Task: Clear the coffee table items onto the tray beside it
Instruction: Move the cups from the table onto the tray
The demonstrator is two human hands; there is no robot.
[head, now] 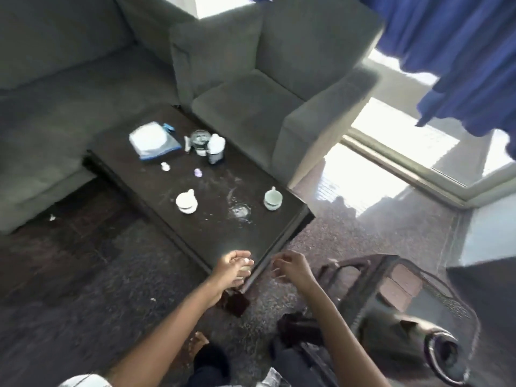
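Note:
The dark coffee table carries a cup on a saucer near its middle and another cup on a saucer at its right edge. At the far end lie a clear bag of white discs, a glass jar and a white bottle. Two tiny items sit between. My left hand is at the table's near corner, fingers curled round a small pale object. My right hand hovers just right of that corner, fingers loosely curled and holding nothing. A dark tray stands to the right.
Grey sofa and armchair flank the table. The tray holds reddish blocks and a dark shiny object. A spill mark shows on the tabletop. Blue curtains hang by the bright window.

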